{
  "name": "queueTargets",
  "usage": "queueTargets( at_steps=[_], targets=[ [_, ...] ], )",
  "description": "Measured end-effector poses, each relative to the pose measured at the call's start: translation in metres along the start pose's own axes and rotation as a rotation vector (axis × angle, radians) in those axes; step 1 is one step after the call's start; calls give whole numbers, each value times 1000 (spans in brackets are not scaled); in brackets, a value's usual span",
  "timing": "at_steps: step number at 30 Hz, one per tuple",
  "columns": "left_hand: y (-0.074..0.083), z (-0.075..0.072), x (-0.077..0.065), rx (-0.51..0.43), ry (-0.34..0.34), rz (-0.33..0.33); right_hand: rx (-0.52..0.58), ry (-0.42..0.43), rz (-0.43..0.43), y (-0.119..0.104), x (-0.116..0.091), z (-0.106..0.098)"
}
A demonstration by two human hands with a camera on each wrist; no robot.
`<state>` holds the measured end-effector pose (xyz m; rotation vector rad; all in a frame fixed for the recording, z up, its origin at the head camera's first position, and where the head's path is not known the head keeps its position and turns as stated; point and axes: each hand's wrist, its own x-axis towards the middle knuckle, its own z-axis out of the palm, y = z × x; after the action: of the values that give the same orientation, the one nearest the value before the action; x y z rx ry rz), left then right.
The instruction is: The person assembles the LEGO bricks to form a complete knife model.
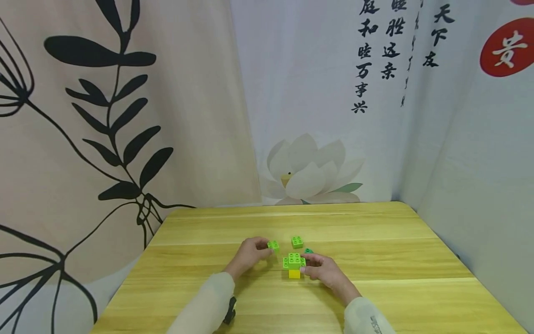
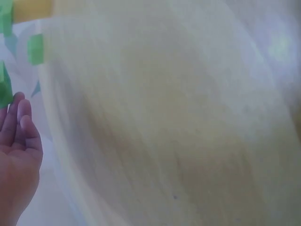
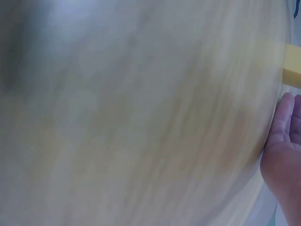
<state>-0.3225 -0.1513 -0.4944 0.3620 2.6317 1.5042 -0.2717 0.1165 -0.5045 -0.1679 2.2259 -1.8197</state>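
Note:
In the head view, my left hand pinches a light green toy brick between thumb and fingers. My right hand grips the right side of a small brick build, which has light green bricks above a yellow brick. The left wrist view shows a green brick at the fingertips of the left hand. In the right wrist view, a yellow brick shows just above the right hand; its grip is mostly cut off there.
A loose light green brick lies behind the build. A darker green brick sits by the right fingers, partly hidden. The wooden table reaches back to a printed curtain.

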Motion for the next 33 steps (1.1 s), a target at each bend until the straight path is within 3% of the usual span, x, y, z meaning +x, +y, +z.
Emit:
queueTargets(
  at_steps=[13, 23, 33],
  targets=[
    [17, -1, -5, -86, 11, 33, 13, 3, 12, 2, 0, 0],
    [33, 8, -8, -58, 7, 123, -9, 14, 13, -1, -2, 1],
    [43, 18, -11, -50, -34, 118, 10, 11, 6, -1, -3, 1]
  ],
)
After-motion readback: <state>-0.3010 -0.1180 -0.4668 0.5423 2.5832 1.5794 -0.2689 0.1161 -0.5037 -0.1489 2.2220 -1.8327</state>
